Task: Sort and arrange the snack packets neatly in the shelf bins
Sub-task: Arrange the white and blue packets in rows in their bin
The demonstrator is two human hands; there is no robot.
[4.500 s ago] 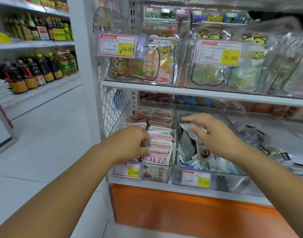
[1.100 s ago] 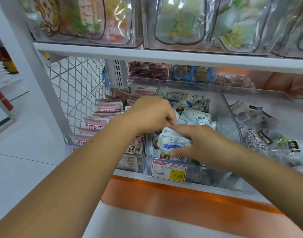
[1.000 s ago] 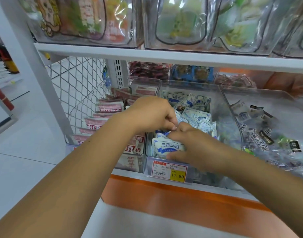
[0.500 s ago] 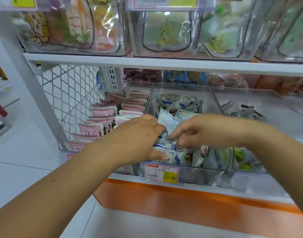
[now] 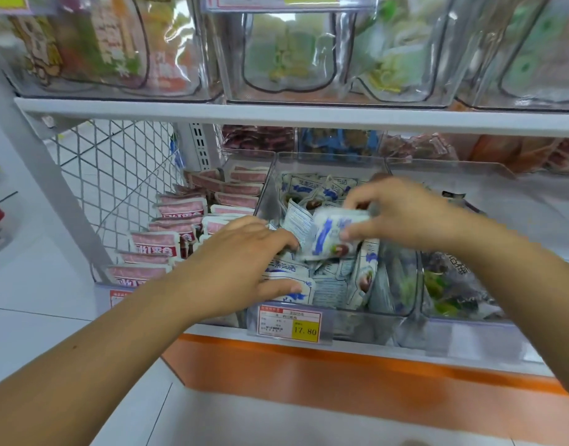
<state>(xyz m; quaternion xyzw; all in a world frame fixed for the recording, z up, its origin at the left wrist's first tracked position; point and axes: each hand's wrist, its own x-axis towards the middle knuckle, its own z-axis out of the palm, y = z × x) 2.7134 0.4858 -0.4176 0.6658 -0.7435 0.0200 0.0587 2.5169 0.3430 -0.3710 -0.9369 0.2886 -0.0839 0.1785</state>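
A clear middle bin (image 5: 328, 162) on the lower shelf holds several white-and-blue snack packets (image 5: 322, 188). My right hand (image 5: 402, 214) pinches one white-and-blue packet (image 5: 331, 235) between thumb and fingers, lifted a little above the pile. My left hand (image 5: 241, 262) lies over the front packets (image 5: 286, 268) in the same bin, fingers spread and thumb pressing on the foremost one. The left bin (image 5: 244, 154) holds rows of pink packets (image 5: 180, 209) standing upright.
A right bin (image 5: 454, 164) holds dark and green packets (image 5: 450, 284). A price tag reading 17.80 (image 5: 289, 323) hangs on the middle bin's front. The upper shelf (image 5: 309, 115) carries large clear bags. A wire mesh panel (image 5: 115, 175) closes the left side; an orange base (image 5: 341, 375) runs below.
My right hand has lifted a packet up out of the middle bin's pile. My left hand has flattened onto the front packets. The view has dropped slightly closer to the bins.
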